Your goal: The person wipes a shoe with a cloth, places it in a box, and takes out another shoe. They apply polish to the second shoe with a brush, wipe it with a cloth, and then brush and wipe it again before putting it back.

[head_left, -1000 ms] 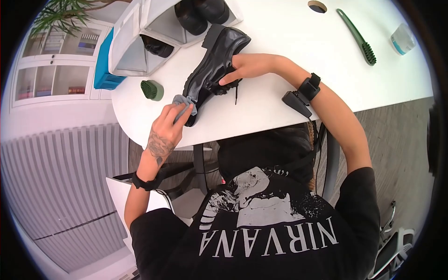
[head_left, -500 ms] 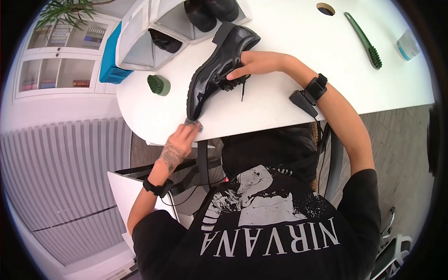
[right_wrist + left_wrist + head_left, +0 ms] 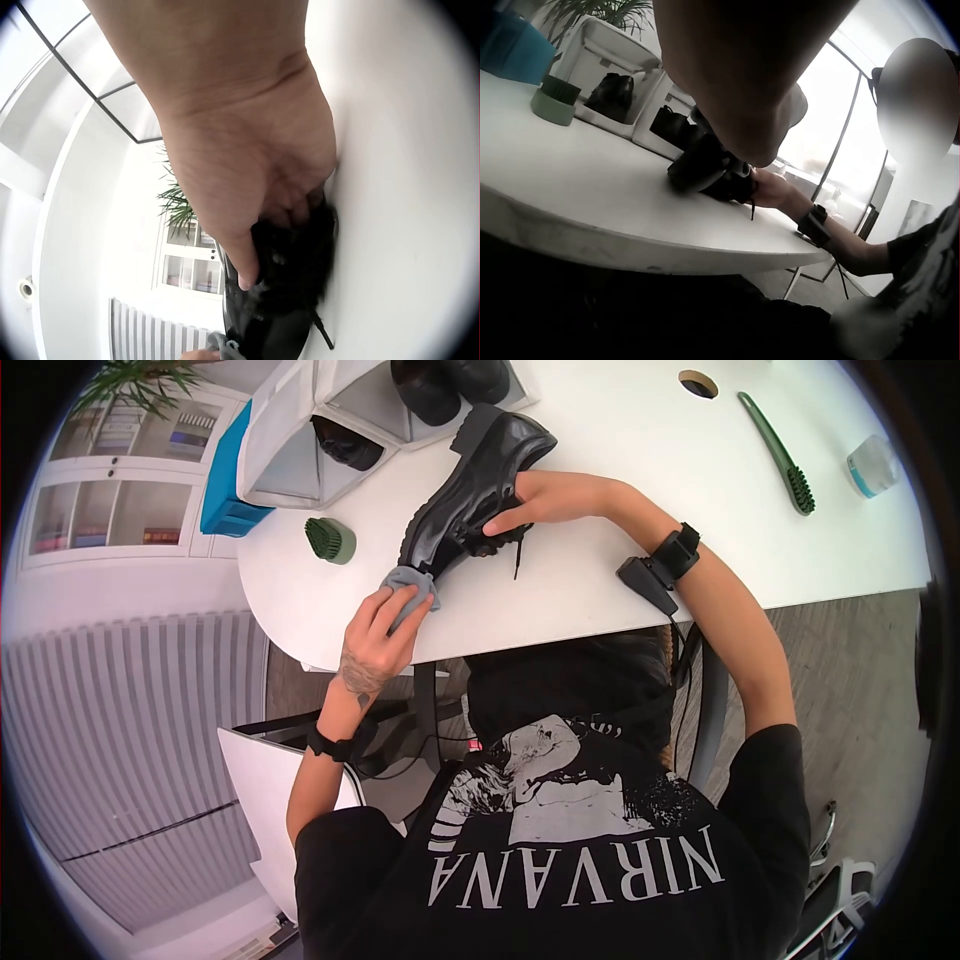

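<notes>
1. The left hand [image 3: 378,635] grips a grey cloth [image 3: 409,586], pressing it against the toe of a black shoe [image 3: 470,485].
2. The right hand [image 3: 545,498] holds the shoe at its laces, fingers curled on it.
3. The shoe lies tilted on the white table [image 3: 600,575], heel towards the white bins [image 3: 300,430].
4. A small green brush [image 3: 328,541] stands near the toe; a long green brush [image 3: 775,448] lies well apart.
</notes>
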{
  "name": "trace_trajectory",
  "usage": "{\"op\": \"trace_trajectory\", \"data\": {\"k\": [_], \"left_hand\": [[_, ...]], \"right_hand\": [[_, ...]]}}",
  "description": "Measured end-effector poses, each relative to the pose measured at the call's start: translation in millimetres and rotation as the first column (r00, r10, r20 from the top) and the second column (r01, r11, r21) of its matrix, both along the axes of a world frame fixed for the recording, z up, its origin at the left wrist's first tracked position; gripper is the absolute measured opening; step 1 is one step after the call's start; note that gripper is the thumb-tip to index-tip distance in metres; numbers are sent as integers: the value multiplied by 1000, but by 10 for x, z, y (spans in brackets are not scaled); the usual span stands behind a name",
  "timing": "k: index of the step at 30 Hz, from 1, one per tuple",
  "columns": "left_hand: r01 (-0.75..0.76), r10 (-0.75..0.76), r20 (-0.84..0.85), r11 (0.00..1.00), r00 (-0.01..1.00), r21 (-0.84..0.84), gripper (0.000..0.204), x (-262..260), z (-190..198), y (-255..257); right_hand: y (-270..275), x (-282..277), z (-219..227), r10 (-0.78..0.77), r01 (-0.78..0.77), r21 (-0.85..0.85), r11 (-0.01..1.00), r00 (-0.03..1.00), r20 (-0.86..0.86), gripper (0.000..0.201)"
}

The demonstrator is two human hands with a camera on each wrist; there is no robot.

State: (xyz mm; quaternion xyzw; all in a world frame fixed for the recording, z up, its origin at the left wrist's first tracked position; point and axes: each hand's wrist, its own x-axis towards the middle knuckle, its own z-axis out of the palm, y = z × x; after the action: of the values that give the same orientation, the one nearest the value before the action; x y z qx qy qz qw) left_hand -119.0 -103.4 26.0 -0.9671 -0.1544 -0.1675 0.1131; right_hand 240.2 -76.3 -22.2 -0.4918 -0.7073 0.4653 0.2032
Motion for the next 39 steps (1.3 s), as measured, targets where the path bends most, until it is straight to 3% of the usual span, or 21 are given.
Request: {"op": "trace_trajectory", "data": {"k": [2,5,8,11,14,15,19,21,24,25,28,30,31,34,37,39], "left_hand": [[-23,24,56,999,998,-27,47,-24,-83,-21],[-173,171,41,983,984,55,66,102,-144,-69],[-190,188,91,982,978,15,80,270,-189,89],[-135,136,113,991,984,-18,79,333,-276,280],[-88,114,126,976,985,-200,73,326,-162,188],[-76,110,133,968,985,-238,61,323,-125,147],[-116,166,233,970,958,-215,42,375,-279,113],[-105,178,322,967,930,-231,38,463,-283,158],[-108,177,326,970,929,-219,34,558,-98,247],[-115,233,394,947,889,-299,31,559,-48,293],[-68,388,462,819,797,-570,27,774,349,364],[215,564,521,520,641,-827,27,902,410,412],[377,655,504,339,563,-862,27,996,435,453],[467,632,423,107,650,-878,37,1473,571,669],[162,393,358,450,847,-878,41,1491,207,953],[58,205,281,704,938,-708,43,1424,185,1055]], "right_hand": [[12,-6,-35,-10,10,11,1000,999,-36,79],[-6,-41,-16,-32,32,-2,999,996,-84,79],[-31,-52,1,-57,58,15,998,993,-105,79],[-56,-35,57,-55,56,14,998,996,-75,81],[-67,-4,118,-8,8,17,1000,1000,0,81],[-64,-6,128,14,-14,19,1000,1000,26,81],[-68,-20,111,38,-39,33,999,998,45,81],[-89,-20,110,26,-25,37,999,999,-30,82],[-78,-14,106,25,-25,27,999,1000,-9,81],[-64,-4,105,27,-27,20,999,999,21,81],[-51,7,96,59,-59,14,998,998,-9,82],[-50,0,88,45,-45,-2,999,999,-16,81],[-46,2,90,37,-37,-9,999,999,-18,81],[-16,-11,5,17,-18,-13,1000,1000,-15,81],[-29,-3,63,43,-43,-16,999,999,1,78],[-27,-26,-19,48,-43,41,998,991,-124,75]]}}
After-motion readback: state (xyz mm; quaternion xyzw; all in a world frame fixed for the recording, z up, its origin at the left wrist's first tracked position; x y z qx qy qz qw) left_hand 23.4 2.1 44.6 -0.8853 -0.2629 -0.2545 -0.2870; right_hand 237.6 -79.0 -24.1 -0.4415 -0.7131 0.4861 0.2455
